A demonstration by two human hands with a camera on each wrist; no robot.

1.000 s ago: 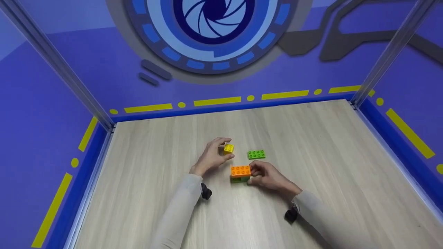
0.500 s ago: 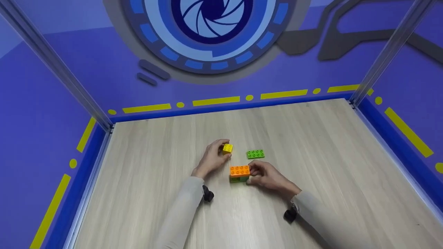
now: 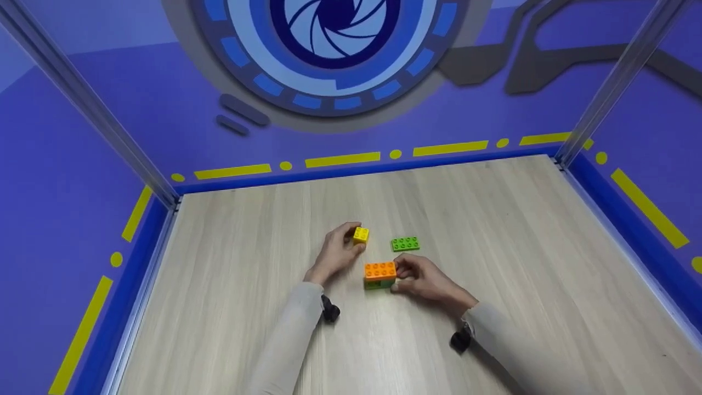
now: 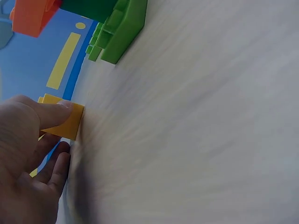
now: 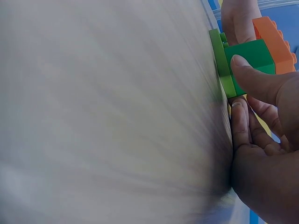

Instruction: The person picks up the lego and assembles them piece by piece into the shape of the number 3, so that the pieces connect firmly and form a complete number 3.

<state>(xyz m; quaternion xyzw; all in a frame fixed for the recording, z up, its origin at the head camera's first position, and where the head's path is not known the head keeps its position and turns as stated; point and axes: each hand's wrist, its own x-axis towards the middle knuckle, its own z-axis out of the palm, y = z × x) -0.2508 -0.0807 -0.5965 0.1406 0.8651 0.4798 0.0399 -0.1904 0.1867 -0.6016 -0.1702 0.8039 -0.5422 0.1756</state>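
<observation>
Hands half curled, the left hand pinches a yellow block, the right hand an orange-topped green stack.

1. yellow block: plastic, smooth sides with a soft sheen
2. orange-topped stack: smooth plastic, raised studs on its top
3. light green brick: smooth plastic, studded
4. tabletop: wood-look grain, smooth, faintly shiny
5. sleeves: matt cloth, lightly creased
6. corner posts: smooth metal by the look, dull shine
</observation>
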